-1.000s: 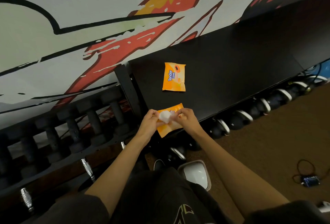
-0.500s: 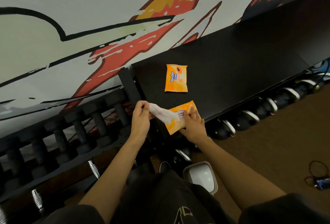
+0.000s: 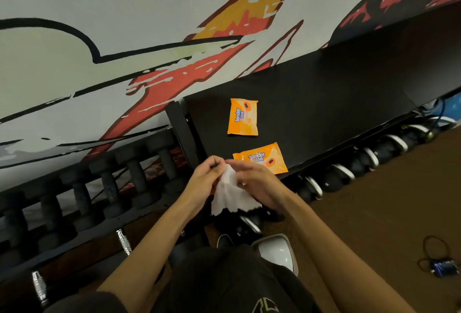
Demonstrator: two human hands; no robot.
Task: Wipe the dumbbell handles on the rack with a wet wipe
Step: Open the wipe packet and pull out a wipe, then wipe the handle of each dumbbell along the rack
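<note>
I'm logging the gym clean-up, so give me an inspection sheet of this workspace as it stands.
Surface: black shelf top, bare apart from two packs.
Job's things: white wet wipe out, hanging between both hands; dark dumbbells on the rack at left, untouched; near wipe pack at the shelf edge.
Clutter: second wipe pack farther back.
Grippers: left hand and right hand both pinch the wipe.
Cables: black cord with a small blue device on the brown floor.
Surroundings: painted mural wall; more weights under the shelf.

White wet wipe [image 3: 230,194] pinched betw. left hand [image 3: 205,183] & right hand [image 3: 257,184]; two orange packs [image 3: 243,116] behind
</note>
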